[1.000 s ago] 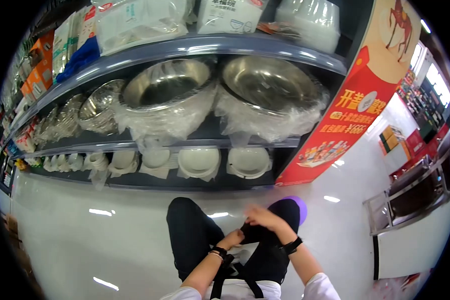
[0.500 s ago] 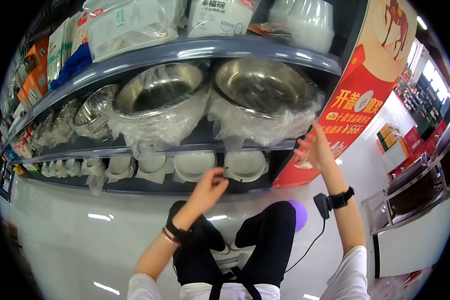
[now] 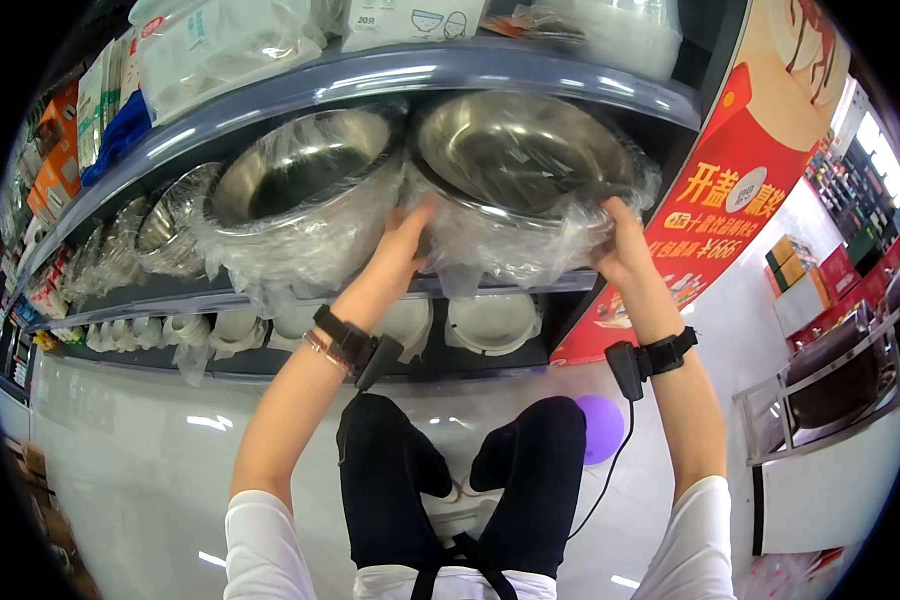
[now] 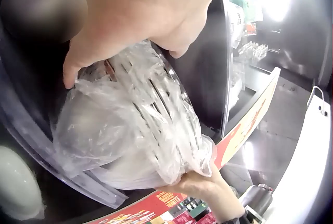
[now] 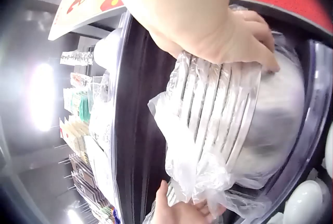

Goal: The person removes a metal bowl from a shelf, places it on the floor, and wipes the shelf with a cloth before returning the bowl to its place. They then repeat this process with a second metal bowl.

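A stack of steel basins [image 3: 520, 155] in clear plastic wrap sits on the middle shelf, at its right end. My left hand [image 3: 402, 245] touches the stack's left side and my right hand [image 3: 627, 243] its right side. In the left wrist view the wrapped rims [image 4: 161, 104] lie between my left hand [image 4: 140, 16] and my right hand [image 4: 200, 186]. The right wrist view has my right hand [image 5: 229, 37] laid over the rims with bent fingers, and my left hand [image 5: 182, 212] at the opposite side. Some fingertips are hidden.
Another wrapped basin stack [image 3: 300, 175] stands just left. White bowls [image 3: 492, 322] line the bottom shelf [image 3: 370, 368]. Overhead is a shelf edge [image 3: 410, 65] with packaged goods above. A red sign panel [image 3: 715, 200] closes the right end. A purple ball [image 3: 602, 430] lies by the right knee.
Both hands have come apart from the lap, reached up and forward, and now touch the two sides of the right basin stack. The basins look unmoved on the shelf.
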`<state>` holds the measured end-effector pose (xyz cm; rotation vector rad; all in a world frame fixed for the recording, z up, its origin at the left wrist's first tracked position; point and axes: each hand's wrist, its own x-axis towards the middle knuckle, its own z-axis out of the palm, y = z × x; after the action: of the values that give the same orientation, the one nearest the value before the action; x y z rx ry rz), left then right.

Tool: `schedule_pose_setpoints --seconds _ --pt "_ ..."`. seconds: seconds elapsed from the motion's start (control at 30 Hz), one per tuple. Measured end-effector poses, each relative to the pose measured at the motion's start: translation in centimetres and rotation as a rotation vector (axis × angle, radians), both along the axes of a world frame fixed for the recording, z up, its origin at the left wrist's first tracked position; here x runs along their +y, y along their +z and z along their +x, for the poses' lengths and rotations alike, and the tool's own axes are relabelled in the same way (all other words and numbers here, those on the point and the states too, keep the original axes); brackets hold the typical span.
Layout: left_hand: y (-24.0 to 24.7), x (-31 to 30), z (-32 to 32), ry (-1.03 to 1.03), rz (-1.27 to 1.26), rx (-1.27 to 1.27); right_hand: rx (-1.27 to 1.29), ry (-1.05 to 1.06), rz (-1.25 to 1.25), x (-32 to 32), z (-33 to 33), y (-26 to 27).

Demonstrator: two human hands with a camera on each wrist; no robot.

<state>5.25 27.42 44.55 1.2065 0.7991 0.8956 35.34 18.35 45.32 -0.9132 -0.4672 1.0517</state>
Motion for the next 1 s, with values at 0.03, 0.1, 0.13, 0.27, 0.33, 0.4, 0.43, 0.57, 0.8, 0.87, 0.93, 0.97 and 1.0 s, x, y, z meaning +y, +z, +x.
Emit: schedule_pose_setpoints --seconds 0.03,0.1,0.13,0.27,0.33,0.4,0.43,0.57,0.8,0.87,0.93,0.97,1.0 --pt "0.4 0.6 0.7 -0.020 -0.047 -0.052 0.000 -0.062 0.081 0.6 0.3 -0.5" --pt "2.2 0.1 1.7 -0.020 -0.092 -0.100 -0.066 -0.130 0.106 1.3 0.7 -1.3" --pt "1.8 1.1 2.2 -0.022 -0.099 -0.096 -0.137 -0.195 0.140 1.5 0.5 -1.5" --pt "0.4 6.2 4.5 -0.005 -0.219 -0.258 -0.102 -0.314 0.124 1.5 -0.4 -0.9" --pt "1.0 6.3 4.5 -0.005 -0.250 -0.226 -0.076 -0.375 0.110 1.2 -1.1 -0.1" --pt "1.2 6.0 4.7 0.058 -0.235 -0.211 -0.073 -0.368 0.060 1.3 -1.3 0.4" --pt "1.3 5.8 4.9 0.114 -0.218 -0.197 -0.072 -0.366 0.013 1.3 -1.3 0.7" --pt "1.8 5.1 4.9 0.060 -0.240 -0.252 -0.015 -0.359 0.000 1.1 -1.6 1.6" --pt "1.4 5.8 4.7 0.093 -0.191 -0.207 0.028 -0.368 -0.078 1.6 -1.1 2.1" --pt "2.1 5.3 4.9 0.114 -0.191 -0.177 0.027 -0.324 -0.106 1.8 -0.4 2.3" --pt "2.9 4.3 5.0 0.089 -0.167 -0.222 0.056 -0.314 -0.107 1.8 -0.4 2.9" --pt "3.3 3.7 5.0 0.091 -0.171 -0.221 0.057 -0.307 -0.147 1.2 -0.6 3.5" --pt "3.7 2.8 4.9 0.075 -0.157 -0.233 0.057 -0.305 -0.149 0.7 -0.6 3.8"
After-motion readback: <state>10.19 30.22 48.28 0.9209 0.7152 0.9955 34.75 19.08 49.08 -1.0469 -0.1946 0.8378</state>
